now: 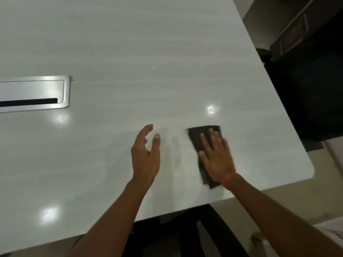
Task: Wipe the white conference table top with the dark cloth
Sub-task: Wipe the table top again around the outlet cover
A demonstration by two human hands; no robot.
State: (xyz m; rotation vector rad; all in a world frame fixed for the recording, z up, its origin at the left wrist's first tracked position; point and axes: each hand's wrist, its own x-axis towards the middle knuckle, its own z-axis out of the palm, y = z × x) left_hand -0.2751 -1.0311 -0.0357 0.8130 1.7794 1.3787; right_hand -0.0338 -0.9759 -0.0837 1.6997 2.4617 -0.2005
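Note:
The white conference table top (141, 67) fills most of the view, with its rounded corner at the right. A dark folded cloth (196, 140) lies flat on it near the front right edge. My right hand (216, 156) presses down on the cloth with straight, spread fingers and is slightly blurred. To the left of the cloth, my left hand (145, 154) hovers just above the table with relaxed, slightly bent fingers and holds nothing.
A metal cable hatch (35, 93) with a dark slot is set into the table at the left. A black mesh chair (185, 236) stands under the front edge. Dark furniture (306, 86) stands beyond the right edge. Ceiling lights reflect off the surface.

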